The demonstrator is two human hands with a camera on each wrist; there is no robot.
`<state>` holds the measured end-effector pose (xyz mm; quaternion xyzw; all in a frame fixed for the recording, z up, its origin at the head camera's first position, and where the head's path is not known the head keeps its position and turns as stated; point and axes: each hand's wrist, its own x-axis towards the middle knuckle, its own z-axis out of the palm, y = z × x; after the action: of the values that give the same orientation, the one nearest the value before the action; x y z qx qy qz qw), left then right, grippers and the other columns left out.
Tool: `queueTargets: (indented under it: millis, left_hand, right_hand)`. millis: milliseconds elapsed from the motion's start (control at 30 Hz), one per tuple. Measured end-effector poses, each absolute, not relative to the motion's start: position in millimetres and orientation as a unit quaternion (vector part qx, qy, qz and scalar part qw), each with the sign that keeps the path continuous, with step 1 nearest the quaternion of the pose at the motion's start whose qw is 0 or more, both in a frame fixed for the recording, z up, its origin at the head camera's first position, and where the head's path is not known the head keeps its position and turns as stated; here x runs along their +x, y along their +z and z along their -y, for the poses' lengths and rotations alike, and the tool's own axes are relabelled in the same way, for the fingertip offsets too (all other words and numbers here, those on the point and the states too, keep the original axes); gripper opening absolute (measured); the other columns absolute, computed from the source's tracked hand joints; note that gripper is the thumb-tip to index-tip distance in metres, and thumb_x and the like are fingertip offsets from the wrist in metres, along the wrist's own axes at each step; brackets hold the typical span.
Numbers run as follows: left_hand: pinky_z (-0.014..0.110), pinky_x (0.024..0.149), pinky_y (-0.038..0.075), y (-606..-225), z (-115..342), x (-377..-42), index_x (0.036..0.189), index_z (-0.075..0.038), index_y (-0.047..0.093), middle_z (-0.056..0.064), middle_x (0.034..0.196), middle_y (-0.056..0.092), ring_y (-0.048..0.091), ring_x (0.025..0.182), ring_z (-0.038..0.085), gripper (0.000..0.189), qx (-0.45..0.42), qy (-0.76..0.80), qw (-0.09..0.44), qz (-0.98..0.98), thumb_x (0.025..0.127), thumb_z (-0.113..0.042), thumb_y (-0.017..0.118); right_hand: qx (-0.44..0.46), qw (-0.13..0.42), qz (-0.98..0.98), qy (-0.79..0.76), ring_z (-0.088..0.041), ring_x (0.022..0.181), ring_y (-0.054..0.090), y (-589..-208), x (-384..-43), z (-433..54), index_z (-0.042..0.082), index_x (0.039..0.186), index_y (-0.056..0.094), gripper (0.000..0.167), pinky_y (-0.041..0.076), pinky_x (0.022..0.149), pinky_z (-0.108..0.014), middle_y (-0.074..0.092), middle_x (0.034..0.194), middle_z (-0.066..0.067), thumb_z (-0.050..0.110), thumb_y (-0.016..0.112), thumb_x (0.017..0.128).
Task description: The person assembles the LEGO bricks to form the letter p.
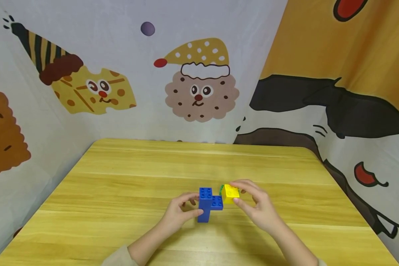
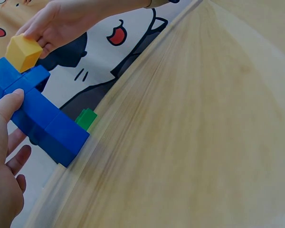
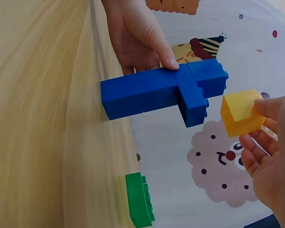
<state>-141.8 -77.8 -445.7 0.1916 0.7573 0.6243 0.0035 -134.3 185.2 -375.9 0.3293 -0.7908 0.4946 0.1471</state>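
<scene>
Left hand (image 1: 176, 212) grips an upright blue plastic tower (image 1: 204, 208); right hand (image 1: 258, 205) pinches a yellow plastic cube (image 1: 230, 195) right of that tower.

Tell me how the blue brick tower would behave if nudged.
The blue brick tower would probably tip rather than slide, being tall on a narrow base. The jutting upper brick likely biases it to that side. It should stay stiff, since its bricks look closely stacked.

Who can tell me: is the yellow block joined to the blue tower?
No, the right wrist view shows a gap between the yellow block and the blue tower.
</scene>
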Motion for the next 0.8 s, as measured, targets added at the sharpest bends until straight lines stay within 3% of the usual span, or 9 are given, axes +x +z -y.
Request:
queueTargets:
  millis: [233, 467, 800]
  left_hand:
    - [0.038, 0.084, 0.036, -447, 78, -143, 0.116, -0.016, 0.067, -0.007, 0.103, 0.065, 0.054, 0.097, 0.023, 0.037, 0.191, 0.621, 0.002, -0.76, 0.08, -0.02, 0.078]
    - [0.037, 0.084, 0.036, -446, 77, -142, 0.114, -0.015, 0.068, -0.006, 0.103, 0.066, 0.054, 0.097, 0.023, 0.036, 0.191, 0.624, -0.001, -0.758, 0.08, -0.02, 0.078]
    - [0.038, 0.085, 0.037, -447, 78, -142, 0.116, -0.016, 0.067, -0.008, 0.103, 0.066, 0.054, 0.097, 0.023, 0.038, 0.187, 0.62, 0.001, -0.762, 0.08, -0.021, 0.079]
  right_hand:
    - [0.326, 0.151, 0.803, 0.475, -0.018, 0.112, 0.054, -376, -136, -176, 0.006, 0.122, 0.062, 0.038, 0.046, 0.085, -0.027, 0.061, 0.122, -0.005, -0.003, 0.068, 0.085]
    - [0.33, 0.163, 0.81, 0.457, -0.022, 0.113, 0.055, -378, -135, -173, 0.008, 0.123, 0.062, 0.04, 0.047, 0.092, -0.04, 0.061, 0.122, -0.004, -0.002, 0.069, 0.085]
    - [0.336, 0.179, 0.809, 0.449, -0.022, 0.111, 0.056, -384, -135, -173, 0.009, 0.123, 0.062, 0.043, 0.047, 0.09, -0.036, 0.061, 0.121, -0.004, -0.004, 0.071, 0.082]
